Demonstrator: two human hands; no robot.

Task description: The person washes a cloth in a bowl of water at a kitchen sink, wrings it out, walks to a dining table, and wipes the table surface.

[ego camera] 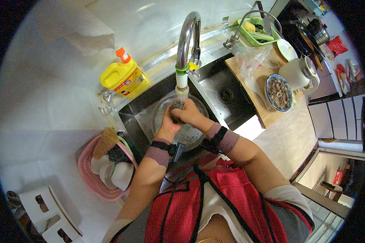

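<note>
My left hand [169, 121] and my right hand [191, 112] are together below the spout of the chrome faucet [187, 39], closed around a dark, clumped object [177, 113]. Fingers hide much of it, so its exact kind is unclear. Water runs from the white faucet nozzle [182, 81] onto the hands and the object. Beneath them a round, see-through basin [191, 138] holds water with small specks or bubbles, inside the left bowl of the metal sink [137, 120].
A yellow jug [126, 77] stands left of the faucet. The pink basket [86, 170] holds white bowls and a brown scrubber. To the right, a wooden board [260, 117] bears a patterned bowl of chopped food [279, 92] and a white jug [292, 73]; a green vegetable basket [246, 35] stands behind.
</note>
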